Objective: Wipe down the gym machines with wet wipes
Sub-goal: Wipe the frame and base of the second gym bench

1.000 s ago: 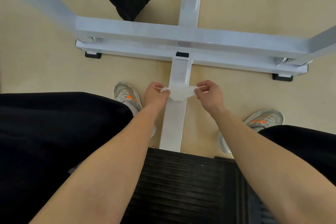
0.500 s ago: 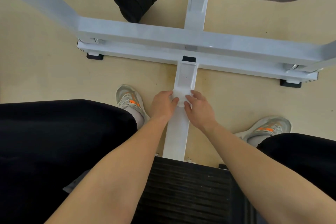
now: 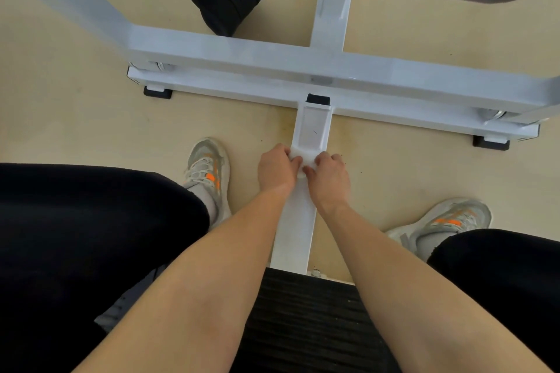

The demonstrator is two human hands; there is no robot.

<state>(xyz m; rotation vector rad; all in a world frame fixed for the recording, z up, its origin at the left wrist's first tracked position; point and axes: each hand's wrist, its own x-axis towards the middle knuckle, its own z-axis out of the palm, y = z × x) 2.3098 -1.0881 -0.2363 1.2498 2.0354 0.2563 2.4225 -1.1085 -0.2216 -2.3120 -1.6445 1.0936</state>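
The wipe (image 3: 298, 157) on the beam (image 3: 312, 130), left hand (image 3: 277, 168) at its 9 o'clock, right hand (image 3: 328, 174) at 3, crossbar (image 3: 242, 53) at 12

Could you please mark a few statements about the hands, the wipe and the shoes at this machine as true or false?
1. The left hand and the right hand both grip the wet wipe. True.
2. The wet wipe is held against the white centre beam. True.
3. The right hand rests idle on a thigh. False: it grips the wet wipe right beside the left hand.
4. Both shoes stand to the left of the beam. False: the left shoe and the right shoe stand one on each side of it.
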